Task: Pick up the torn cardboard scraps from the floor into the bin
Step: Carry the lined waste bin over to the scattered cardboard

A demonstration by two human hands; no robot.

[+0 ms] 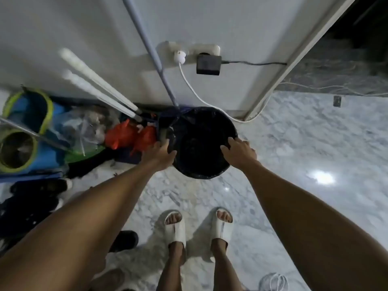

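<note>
A round black bin (199, 164) lined with a black bag stands on the marble floor by the wall, straight ahead of my feet. My left hand (158, 153) grips its left rim, fingers curled over the edge. On the right rim rests my right hand (238, 152), with the fingers hooked over the edge. The inside of the bin is dark and its contents cannot be made out. No cardboard scraps show on the floor in this view.
Mop and broom handles (100, 87) lean on the wall to the left. Red bags (126, 135), clear plastic and a blue-green fabric tunnel (25, 131) crowd the left corner. A white cable (201, 97) runs from a wall socket behind the bin. Dark shoes (37, 198) lie at left.
</note>
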